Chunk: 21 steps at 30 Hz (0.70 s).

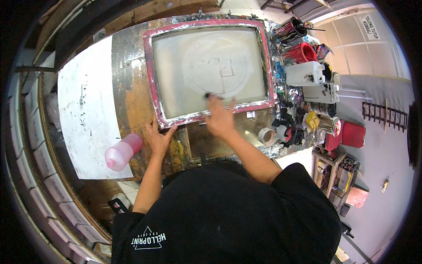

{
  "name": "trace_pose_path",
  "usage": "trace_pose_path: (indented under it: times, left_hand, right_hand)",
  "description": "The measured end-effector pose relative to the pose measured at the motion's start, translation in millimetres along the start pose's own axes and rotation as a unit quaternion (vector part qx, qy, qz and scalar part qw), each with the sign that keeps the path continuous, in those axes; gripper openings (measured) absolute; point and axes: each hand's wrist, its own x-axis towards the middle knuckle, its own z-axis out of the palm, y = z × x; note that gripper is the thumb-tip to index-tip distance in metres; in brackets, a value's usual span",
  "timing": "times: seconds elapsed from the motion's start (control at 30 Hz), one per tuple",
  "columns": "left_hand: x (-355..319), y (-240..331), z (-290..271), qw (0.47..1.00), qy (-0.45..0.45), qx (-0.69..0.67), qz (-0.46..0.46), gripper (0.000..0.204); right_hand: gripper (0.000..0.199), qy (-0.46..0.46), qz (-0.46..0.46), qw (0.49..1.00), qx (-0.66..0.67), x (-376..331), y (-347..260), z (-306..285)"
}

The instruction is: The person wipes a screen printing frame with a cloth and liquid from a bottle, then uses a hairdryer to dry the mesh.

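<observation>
A silk-screen frame (pixel 148 75) with paint-smeared red edges lies flat on the worktable. Its pale mesh (pixel 171 66) carries a faint round design with angular lines inside. My right hand (pixel 220 119) reaches over the near edge of the frame, fingertips down on the mesh below the circle. Under those fingertips a small dark wad (pixel 207 94) shows, mostly covered; its kind is not clear. My left hand (pixel 158 138) rests by the near left corner of the frame, fingers spread, thumb at the edge. A plastic bottle (pixel 119 155) of pink liquid is left of it.
A large white sheet (pixel 88 105) covers the table's left side. Along the right edge crowd a red paint pot (pixel 303 53), a white jerrycan (pixel 305 74), an open tin (pixel 267 137) and a yellow crumpled cloth (pixel 312 120). Shelves of white boxes (pixel 57 189) stand at far left.
</observation>
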Motion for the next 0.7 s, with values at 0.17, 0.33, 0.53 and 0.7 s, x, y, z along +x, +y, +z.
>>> trace_pose_path:
  times: [0.17, 0.33, 0.53, 0.7]
  left_hand:
    - [-2, -1, 0, 0.999, -0.006, -0.039, -0.018, 0.098]
    - [1, 4, -1, 1.0, 0.007, -0.028, -0.001, 0.097]
    - [-2, 6, -1, 1.0, 0.01, -0.009, -0.01, 0.097]
    - [0, -3, 3, 0.999, -0.006, -0.025, -0.022, 0.099]
  right_hand:
    - [0.078, -0.031, 0.189, 0.981, -0.041, 29, 62, -5]
    - [0.08, 0.004, -0.028, 0.998, 0.052, 5, -8, 11]
    - [0.077, 0.088, 0.137, 0.985, -0.051, 18, 61, 22]
    - [0.078, 0.037, 0.038, 0.998, 0.035, 9, 18, 5]
